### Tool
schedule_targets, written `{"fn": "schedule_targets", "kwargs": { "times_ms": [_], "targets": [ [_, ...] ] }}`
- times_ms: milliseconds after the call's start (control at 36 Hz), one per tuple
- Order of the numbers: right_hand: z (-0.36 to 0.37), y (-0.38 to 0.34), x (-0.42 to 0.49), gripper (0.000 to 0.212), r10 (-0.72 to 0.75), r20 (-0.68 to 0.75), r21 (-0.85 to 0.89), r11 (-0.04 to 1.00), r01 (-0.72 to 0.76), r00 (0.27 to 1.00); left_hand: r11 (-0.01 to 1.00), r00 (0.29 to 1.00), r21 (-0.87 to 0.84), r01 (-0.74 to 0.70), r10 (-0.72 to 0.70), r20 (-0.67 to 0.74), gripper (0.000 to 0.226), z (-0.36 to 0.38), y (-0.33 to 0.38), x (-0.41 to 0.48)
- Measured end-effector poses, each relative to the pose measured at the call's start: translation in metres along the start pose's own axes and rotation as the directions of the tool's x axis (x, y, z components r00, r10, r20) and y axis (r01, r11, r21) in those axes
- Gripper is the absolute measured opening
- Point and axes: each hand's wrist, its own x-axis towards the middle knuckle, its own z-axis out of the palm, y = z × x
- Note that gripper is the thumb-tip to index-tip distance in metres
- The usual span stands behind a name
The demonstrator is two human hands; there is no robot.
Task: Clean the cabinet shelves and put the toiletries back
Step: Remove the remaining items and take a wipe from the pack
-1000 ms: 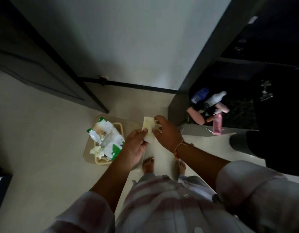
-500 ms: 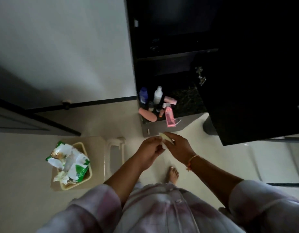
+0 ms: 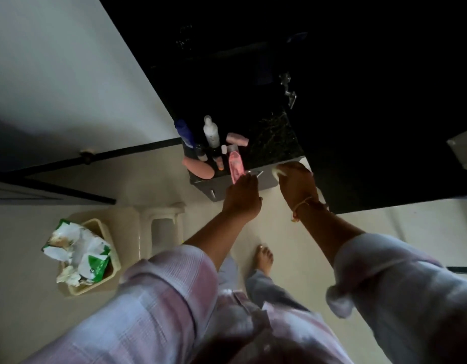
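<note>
Now the two hands have parted. Half a second ago they met in front of the body, both pinching a pale wipe below the cabinet. The right hand [image 3: 296, 186] has since carried the wipe [image 3: 277, 171] up to the front edge of the dark speckled shelf [image 3: 274, 143]. It holds the wipe there with fingers bent over it, and only a crumpled pale corner shows at the thumb side. The left hand [image 3: 241, 197] has gone up to the pink bottle [image 3: 236, 165]. Its fingertips meet the bottle's near end, but the back of the hand hides whether they pinch it or only touch it. The camera has also tipped, so the cabinet sits larger and nearer the middle of the view.

The toiletries crowd the shelf's left end, well apart from the wipe. The pink bottle is translucent and lies tilted, its cap pointing inward. A peach tube [image 3: 198, 168] lies flat just to its left. Behind them stand a blue bottle [image 3: 185, 132] and a white bottle [image 3: 211, 131], both upright. A pale pink tube [image 3: 237, 139] lies on its side farther back, and some small bottles between them are too dim to name.

On the floor to the left, a cream bin [image 3: 80, 288] brims with torn green-and-white wrappers [image 3: 77, 250], beside a white stool [image 3: 163, 214].
</note>
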Motion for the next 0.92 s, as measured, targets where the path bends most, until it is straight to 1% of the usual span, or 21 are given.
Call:
{"fn": "schedule_targets", "kwargs": {
  "times_ms": [56, 111, 194, 306, 333, 389, 444, 472, 556, 583, 639, 694, 750, 778, 861, 917],
  "targets": [
    [0.009, -0.002, 0.015, 0.020, 0.046, 0.033, 0.090, 0.995, -0.049, 0.998, 0.992, 0.999, 0.127, -0.011, 0.015, -0.030, 0.065, 0.004, -0.004, 0.014],
    [0.022, -0.008, 0.026, 0.025, -0.020, 0.090, 0.091, 0.996, 0.012, 0.996, 0.978, 1.000, 0.208, -0.020, 0.023, -0.012, 0.068, 0.010, -0.008, 0.027],
    [0.038, -0.012, 0.041, 0.027, -0.070, 0.088, 0.097, 0.993, 0.062, 0.994, 0.952, 0.999, 0.305, -0.039, 0.045, -0.012, 0.071, 0.016, -0.014, 0.041],
    [0.059, -0.009, 0.057, 0.037, -0.181, 0.160, -0.045, 0.981, 0.190, 0.970, 0.923, 0.997, 0.379, -0.062, 0.075, -0.019, 0.066, 0.021, -0.022, 0.052],
    [0.061, -0.008, 0.058, 0.038, -0.199, 0.177, -0.053, 0.976, 0.211, 0.964, 0.918, 0.996, 0.390, -0.074, 0.086, -0.013, 0.063, 0.023, -0.024, 0.053],
    [0.066, -0.004, 0.059, 0.034, -0.274, 0.129, -0.066, 0.957, 0.284, 0.953, 0.913, 0.995, 0.397, -0.092, 0.100, 0.000, 0.060, 0.024, -0.026, 0.056],
    [0.075, 0.005, 0.061, 0.031, -0.303, 0.098, -0.085, 0.946, 0.312, 0.948, 0.908, 0.994, 0.405, -0.104, 0.110, 0.010, 0.062, 0.025, -0.027, 0.059],
    [0.074, 0.007, 0.062, 0.030, -0.305, 0.099, -0.127, 0.940, 0.316, 0.947, 0.902, 0.993, 0.417, -0.115, 0.118, 0.019, 0.063, 0.025, -0.027, 0.060],
    [0.058, 0.012, 0.065, 0.043, -0.224, 0.109, -0.226, 0.943, 0.244, 0.968, 0.890, 0.992, 0.439, -0.127, 0.122, 0.041, 0.065, 0.026, -0.026, 0.062],
    [0.052, 0.013, 0.066, 0.039, -0.178, 0.102, -0.268, 0.942, 0.199, 0.979, 0.891, 0.992, 0.437, -0.123, 0.115, 0.045, 0.065, 0.026, -0.026, 0.063],
    [0.036, 0.014, 0.068, 0.030, -0.078, 0.021, -0.373, 0.924, 0.080, 0.997, 0.898, 0.994, 0.425, -0.113, 0.097, 0.060, 0.066, 0.026, -0.026, 0.065],
    [0.020, 0.016, 0.071, 0.030, -0.024, -0.023, -0.523, 0.853, 0.009, 0.999, 0.903, 0.994, 0.417, -0.108, 0.089, 0.064, 0.066, 0.025, -0.025, 0.067],
    [0.012, 0.022, 0.071, 0.028, -0.028, -0.010, -0.606, 0.796, 0.016, 1.000, 0.897, 0.994, 0.427, -0.112, 0.094, 0.062, 0.064, 0.023, -0.024, 0.068],
    [0.010, 0.024, 0.070, 0.027, -0.039, -0.011, -0.613, 0.790, 0.024, 0.999, 0.890, 0.993, 0.441, -0.117, 0.099, 0.064, 0.062, 0.023, -0.024, 0.068],
    [0.013, 0.021, 0.072, 0.026, -0.097, 0.001, -0.584, 0.808, 0.079, 0.995, 0.871, 0.992, 0.476, -0.123, 0.098, 0.077, 0.061, 0.021, -0.023, 0.069],
    [0.027, 0.017, 0.071, 0.034, -0.187, 0.039, -0.511, 0.841, 0.181, 0.982, 0.853, 0.991, 0.506, -0.126, 0.092, 0.093, 0.060, 0.019, -0.022, 0.070]
  ]
}}
